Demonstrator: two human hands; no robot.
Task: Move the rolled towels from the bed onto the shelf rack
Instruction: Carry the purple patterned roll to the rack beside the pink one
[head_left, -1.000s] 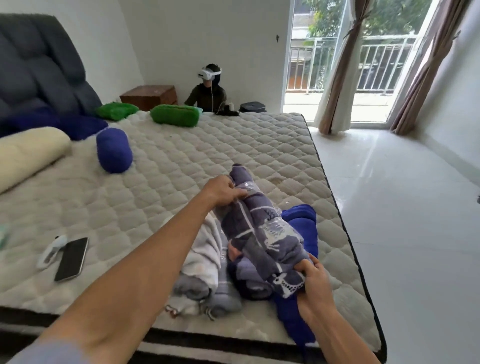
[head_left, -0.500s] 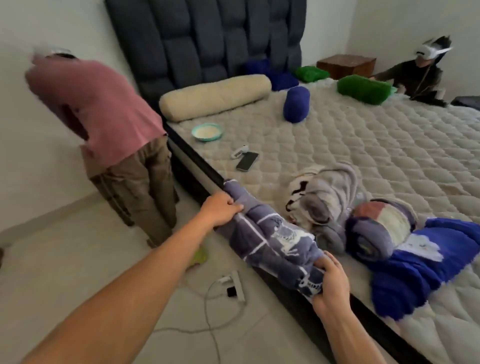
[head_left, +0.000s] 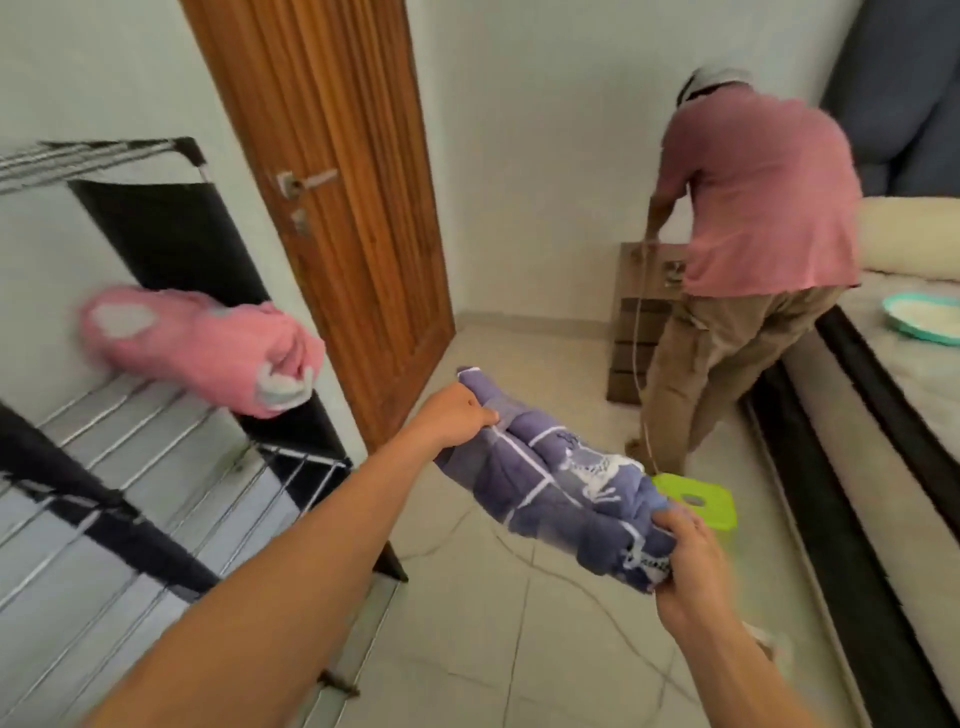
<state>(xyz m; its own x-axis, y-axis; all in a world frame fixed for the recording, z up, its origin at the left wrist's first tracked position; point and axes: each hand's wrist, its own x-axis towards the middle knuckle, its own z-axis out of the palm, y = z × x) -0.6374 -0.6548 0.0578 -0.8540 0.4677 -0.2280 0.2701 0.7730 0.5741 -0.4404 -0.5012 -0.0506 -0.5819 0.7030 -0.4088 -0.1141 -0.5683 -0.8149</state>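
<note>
Both hands hold a rolled purple towel (head_left: 558, 483) in the air above the floor (head_left: 519, 649), near frame centre. The left hand (head_left: 452, 415) has its fingers curled round the roll's upper end at 11 o'clock; the right hand (head_left: 685, 561) pinches the lower end at 5 o'clock. The rack (head_left: 156, 467) stands at 9 o'clock, a pink rolled towel (head_left: 202, 348) lying on its wire shelf. A person in a pink shirt (head_left: 753, 208) bends over at 2 o'clock beside the bed (head_left: 883, 415). A green lid (head_left: 696, 501) shows behind the purple roll.

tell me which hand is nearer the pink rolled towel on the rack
Left. The left hand grips the purple towel's end just right of the pink towel; the right hand is farther right.
</note>
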